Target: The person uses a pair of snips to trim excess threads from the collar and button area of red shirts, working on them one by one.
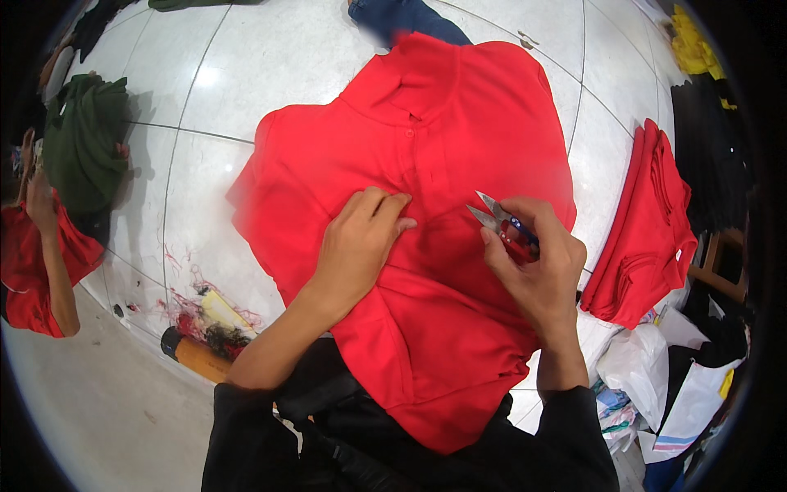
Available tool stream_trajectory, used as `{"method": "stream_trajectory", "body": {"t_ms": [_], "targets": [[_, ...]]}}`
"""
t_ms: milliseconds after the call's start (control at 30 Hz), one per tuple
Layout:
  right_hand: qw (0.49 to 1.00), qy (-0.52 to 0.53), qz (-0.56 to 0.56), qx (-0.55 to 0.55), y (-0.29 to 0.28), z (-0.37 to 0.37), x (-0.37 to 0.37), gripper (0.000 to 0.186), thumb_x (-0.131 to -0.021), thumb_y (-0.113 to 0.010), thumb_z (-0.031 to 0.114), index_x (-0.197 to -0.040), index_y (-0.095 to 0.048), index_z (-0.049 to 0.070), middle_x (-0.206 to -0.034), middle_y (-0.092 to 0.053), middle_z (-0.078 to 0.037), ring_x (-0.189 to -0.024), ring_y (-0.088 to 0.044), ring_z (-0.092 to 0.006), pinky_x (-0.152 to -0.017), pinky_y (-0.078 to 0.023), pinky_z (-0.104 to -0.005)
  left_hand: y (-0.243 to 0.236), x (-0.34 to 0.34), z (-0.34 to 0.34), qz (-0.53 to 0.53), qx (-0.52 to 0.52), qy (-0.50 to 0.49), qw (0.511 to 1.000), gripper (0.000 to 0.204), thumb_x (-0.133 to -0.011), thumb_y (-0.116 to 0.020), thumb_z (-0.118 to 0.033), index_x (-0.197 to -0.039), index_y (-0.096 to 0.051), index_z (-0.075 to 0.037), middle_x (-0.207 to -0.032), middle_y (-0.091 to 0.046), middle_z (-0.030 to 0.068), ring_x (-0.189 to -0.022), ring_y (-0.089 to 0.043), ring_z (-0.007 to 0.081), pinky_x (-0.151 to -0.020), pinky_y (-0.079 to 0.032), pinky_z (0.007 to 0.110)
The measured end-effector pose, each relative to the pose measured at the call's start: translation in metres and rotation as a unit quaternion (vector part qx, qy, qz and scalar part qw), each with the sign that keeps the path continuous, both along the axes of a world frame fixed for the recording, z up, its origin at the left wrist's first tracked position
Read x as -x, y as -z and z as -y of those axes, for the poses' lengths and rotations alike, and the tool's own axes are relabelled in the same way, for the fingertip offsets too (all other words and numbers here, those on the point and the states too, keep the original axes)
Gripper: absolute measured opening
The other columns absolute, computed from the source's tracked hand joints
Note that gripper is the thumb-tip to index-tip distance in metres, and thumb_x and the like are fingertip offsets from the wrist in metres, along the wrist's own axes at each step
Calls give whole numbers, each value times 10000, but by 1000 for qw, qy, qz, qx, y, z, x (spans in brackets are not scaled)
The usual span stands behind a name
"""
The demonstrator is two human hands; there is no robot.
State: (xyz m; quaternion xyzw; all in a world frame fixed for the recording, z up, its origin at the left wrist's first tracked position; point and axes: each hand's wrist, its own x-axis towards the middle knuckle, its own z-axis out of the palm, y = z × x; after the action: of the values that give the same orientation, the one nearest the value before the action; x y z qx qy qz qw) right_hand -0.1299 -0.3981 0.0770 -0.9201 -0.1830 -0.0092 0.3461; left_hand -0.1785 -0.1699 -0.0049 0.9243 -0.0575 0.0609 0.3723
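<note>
Working on a red polo-style shirt (pixel 484 115), snips at the placket

The right hand (pixel 545 262) has its fingers wrapped around small thread snips (pixel 507 231), pointed metal blades apart, with no thread that I can make out between them. The left hand (pixel 361 230) bends over the cloth beside the placket (pixel 428 170), forefinger and thumb close together; whether they pinch a fold cannot be told.

The shirt lies spread between the hands, partly across the lap, collar (pixel 373 82) away from the wearer. It is made up as far as shows: collar formed, placket stitched, a small round button (pixel 409 133) near its top. My judgement is that the finishing of this piece is partway, with checking and snipping around the placket left, then folding. The folded red garments (pixel 641 238) to the right may be finished ones, but nothing confirms it.

The shirt's cloth looks smooth, matte and pliant, falling in soft creases. The folded pile is flatter, with layered edges. Outward, on the glossy white tiled floor (pixel 205 98), wispy thread scraps (pixel 221 338) tangle near the tile edge bordering a dull grey surface, beside an orange cylinder (pixel 201 357) with a dark end. Crinkled white plastic bags (pixel 635 365) slump below the folded pile; a green garment (pixel 86 152) lies rumpled toward the floor's far left.
</note>
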Motion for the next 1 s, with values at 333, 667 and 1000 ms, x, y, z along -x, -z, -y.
{"method": "stream_trajectory", "body": {"t_ms": [333,667,1000], "targets": [[1000,-16,-16,2,0,-5,-6,322,-853,-874,60,-1117,-691,29,-960,-779,-104,-847,-816,-211,-698,-645,-304,-7,5,-27,-221,467,-16,856,169,-1109,-633,-171,-1037,-624,-18,-1063,-714,103,-995,-703,174,-842,-575,331],[990,-132,9,56,-30,-38,-50,462,-830,-878,68,-1247,-685,25,-1058,-716,-117,-885,-752,-211,-856,-668,-344,-20,14,-18,-250,546,-22,799,212,-1142,-575,-225,-1135,-575,-13,-1161,-691,130,-1028,-720,190,-852,-603,327],[994,73,-71,-41,-28,-15,-65,305,-961,-805,188,-1205,-713,30,-892,-693,-61,-783,-669,-124,-696,-511,-265,-41,-9,-35,-316,363,-58,875,213,-1130,-602,-227,-1113,-612,-14,-919,-698,45,-837,-661,92,-736,-516,259]]}}
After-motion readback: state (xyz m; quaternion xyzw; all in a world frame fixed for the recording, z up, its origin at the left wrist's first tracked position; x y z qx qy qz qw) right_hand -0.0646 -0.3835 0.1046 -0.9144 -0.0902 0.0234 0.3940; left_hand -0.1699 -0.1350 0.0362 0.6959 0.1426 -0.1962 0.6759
